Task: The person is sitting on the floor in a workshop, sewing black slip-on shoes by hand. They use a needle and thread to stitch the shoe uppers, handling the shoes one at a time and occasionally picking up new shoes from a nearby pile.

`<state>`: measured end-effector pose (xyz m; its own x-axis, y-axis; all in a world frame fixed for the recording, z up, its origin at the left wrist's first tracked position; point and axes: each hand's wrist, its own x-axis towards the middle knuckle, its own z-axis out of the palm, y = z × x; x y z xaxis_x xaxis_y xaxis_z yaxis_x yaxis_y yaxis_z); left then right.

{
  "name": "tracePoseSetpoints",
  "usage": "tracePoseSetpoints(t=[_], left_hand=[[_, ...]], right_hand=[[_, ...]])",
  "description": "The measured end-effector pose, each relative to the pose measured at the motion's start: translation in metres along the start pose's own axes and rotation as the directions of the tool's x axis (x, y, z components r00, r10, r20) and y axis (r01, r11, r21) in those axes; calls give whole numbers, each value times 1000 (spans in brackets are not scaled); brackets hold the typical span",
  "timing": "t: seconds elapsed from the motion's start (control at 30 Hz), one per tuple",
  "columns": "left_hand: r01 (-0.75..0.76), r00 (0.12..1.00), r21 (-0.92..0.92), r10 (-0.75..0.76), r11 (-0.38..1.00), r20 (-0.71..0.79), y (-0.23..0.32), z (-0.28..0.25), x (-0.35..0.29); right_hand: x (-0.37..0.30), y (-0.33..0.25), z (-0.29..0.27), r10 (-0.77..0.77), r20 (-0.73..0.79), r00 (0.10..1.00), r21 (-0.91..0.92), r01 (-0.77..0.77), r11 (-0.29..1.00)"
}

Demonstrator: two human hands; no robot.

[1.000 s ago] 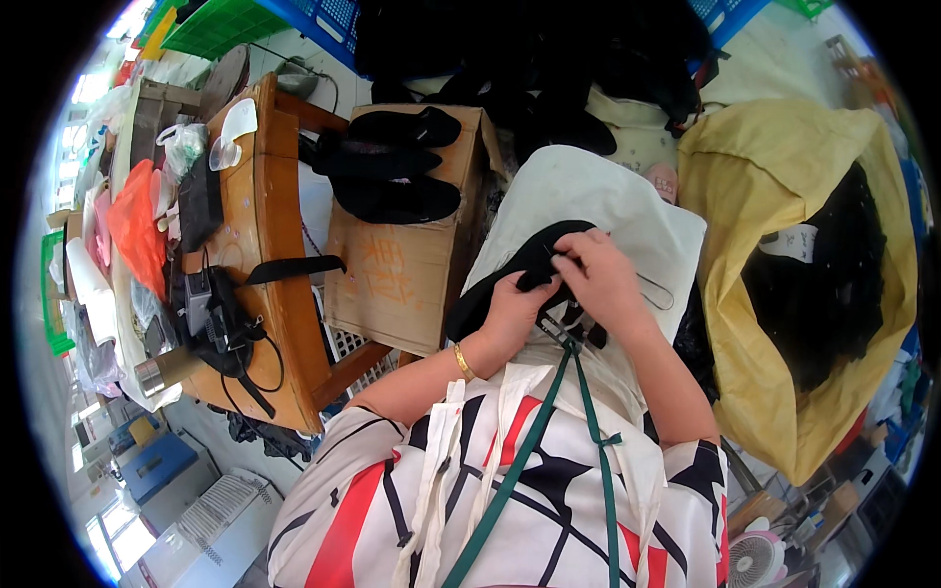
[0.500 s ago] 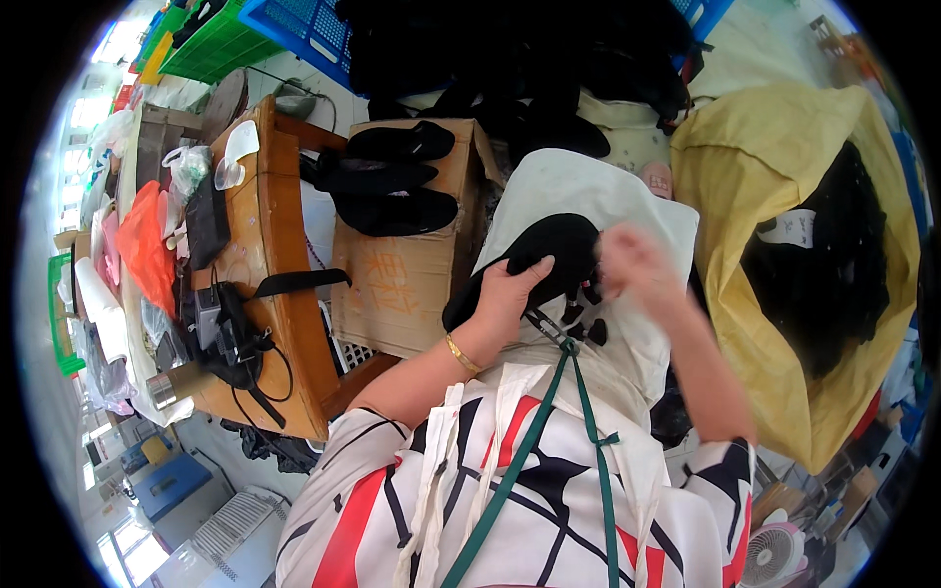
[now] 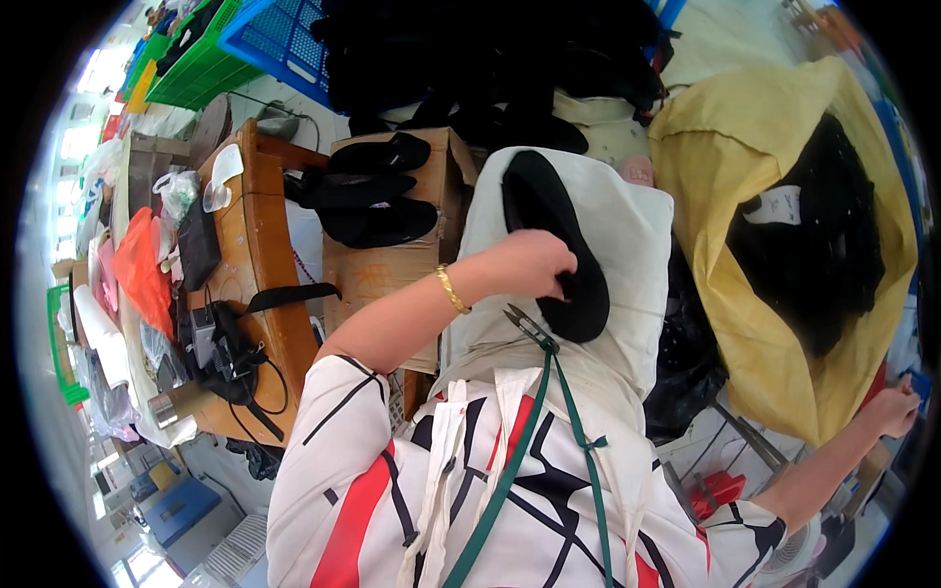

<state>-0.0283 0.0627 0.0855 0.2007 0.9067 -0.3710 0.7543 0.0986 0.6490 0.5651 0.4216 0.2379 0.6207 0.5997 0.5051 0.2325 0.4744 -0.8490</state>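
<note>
One black shoe [image 3: 588, 282] is over our white cloth [image 3: 632, 230], its long way running from 11 to 5 o'clock. Our left hand [image 3: 534, 263] grips it with bent fingers. Our right hand [image 3: 894, 410] is far off, at 4 o'clock; we can't tell if its fingers are closed.

Matt cloth shoe [image 3: 588, 289], metal snips [image 3: 529, 326]

I see one plain black shoe [image 3: 549, 209]. It lies slantwise on the white cloth [image 3: 632, 250], far end angled left, middle partly covered.
</note>
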Motion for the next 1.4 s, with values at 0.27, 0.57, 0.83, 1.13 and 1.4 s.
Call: tracePoseSetpoints(t=[0.27, 0.57, 0.83, 1.13, 1.4], left_hand=[[-186, 957, 38, 190, 982, -218, 11, 70, 17], [-106, 876, -28, 80, 994, -475, 28, 98, -13], [168, 898, -896, -438, 411, -33, 19, 104, -15], [143, 872, -968, -436, -207, 222, 15, 109, -18], [109, 881, -962, -424, -249, 210, 15, 112, -18]], right_hand=[[-30, 41, -114, -168, 116, 979, -611, 203, 765], [-47, 65, -137, -164, 232, 959, -833, 283, 476], [-225, 75, -48, 410, 505, 760, -403, -213, 890], [-474, -56, 10, 588, 752, -299, -648, -500, 575], [-510, -64, 10, 413, 882, -226, -464, -271, 843]])
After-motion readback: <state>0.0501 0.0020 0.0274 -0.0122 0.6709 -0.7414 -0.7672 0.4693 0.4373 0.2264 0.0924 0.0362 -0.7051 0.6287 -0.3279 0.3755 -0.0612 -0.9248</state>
